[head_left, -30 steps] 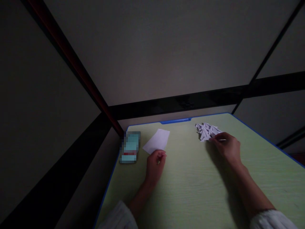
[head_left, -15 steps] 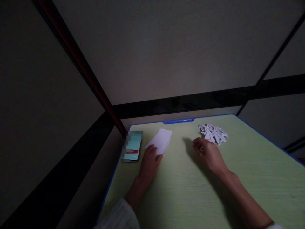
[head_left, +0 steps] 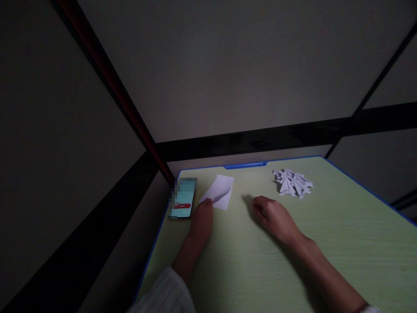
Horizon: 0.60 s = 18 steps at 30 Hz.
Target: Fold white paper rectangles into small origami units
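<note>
My left hand (head_left: 202, 217) is closed in a pinch at the near left corner of a white sheet of paper (head_left: 219, 189). The sheet curls up from there, and white paper (head_left: 224, 203) shows beneath its raised edge. To the right, my right hand (head_left: 275, 219) hovers over the table with its fingers curled in; nothing shows in them. Beyond it lies a pile of small folded white paper planes (head_left: 291, 182), apart from the hand.
A phone (head_left: 183, 200) with a lit screen lies left of the paper, near the table's left edge. The pale green table (head_left: 241, 261) has a blue rim and a blue groove (head_left: 246, 165) at the back. Panelled walls (head_left: 247, 78) stand behind and at the left.
My left fingers have drawn together on the paper's corner, and the sheet now curls up. My right hand has moved left, away from the folded planes.
</note>
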Each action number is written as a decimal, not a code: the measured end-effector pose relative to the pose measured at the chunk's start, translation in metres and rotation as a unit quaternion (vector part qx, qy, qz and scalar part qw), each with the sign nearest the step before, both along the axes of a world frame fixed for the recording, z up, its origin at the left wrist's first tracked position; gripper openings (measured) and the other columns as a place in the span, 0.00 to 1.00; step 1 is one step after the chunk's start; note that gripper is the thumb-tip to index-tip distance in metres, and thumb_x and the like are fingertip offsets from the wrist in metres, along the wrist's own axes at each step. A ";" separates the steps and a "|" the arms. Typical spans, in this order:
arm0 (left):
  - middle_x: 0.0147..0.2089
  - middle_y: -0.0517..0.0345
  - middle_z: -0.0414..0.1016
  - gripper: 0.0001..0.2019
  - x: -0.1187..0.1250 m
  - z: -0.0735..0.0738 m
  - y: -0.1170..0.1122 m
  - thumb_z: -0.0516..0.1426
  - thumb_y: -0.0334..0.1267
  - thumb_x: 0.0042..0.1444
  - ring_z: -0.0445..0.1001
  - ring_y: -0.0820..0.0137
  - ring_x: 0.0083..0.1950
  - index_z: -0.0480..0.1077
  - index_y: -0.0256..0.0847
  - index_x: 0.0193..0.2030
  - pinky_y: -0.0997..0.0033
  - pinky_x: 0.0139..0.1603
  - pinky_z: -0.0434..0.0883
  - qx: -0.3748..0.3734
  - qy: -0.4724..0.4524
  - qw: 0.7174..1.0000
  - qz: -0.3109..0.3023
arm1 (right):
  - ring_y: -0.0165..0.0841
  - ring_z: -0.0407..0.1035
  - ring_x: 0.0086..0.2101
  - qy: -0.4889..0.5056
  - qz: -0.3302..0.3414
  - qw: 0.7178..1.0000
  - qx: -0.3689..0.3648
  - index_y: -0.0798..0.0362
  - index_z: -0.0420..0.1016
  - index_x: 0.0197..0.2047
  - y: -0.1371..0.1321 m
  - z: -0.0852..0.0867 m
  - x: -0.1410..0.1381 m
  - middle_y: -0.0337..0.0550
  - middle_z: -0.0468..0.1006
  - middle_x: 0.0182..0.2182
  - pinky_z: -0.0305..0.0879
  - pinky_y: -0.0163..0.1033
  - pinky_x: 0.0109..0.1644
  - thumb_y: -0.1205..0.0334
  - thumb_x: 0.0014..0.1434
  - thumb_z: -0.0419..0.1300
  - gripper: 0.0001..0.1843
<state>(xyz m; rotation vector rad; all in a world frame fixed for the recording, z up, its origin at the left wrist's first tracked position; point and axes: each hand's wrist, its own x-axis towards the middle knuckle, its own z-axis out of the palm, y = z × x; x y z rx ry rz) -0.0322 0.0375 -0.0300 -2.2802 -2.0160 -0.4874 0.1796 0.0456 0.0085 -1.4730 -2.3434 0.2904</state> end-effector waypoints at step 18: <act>0.38 0.51 0.75 0.12 -0.001 0.004 0.002 0.49 0.23 0.47 0.72 0.67 0.40 0.71 0.36 0.33 0.64 0.46 0.67 0.067 -0.208 0.976 0.006 | 0.31 0.67 0.28 -0.034 0.015 0.999 -0.029 0.54 0.66 0.27 -0.002 0.003 -0.003 0.43 0.73 0.27 0.52 0.31 0.28 0.69 0.53 0.47 0.08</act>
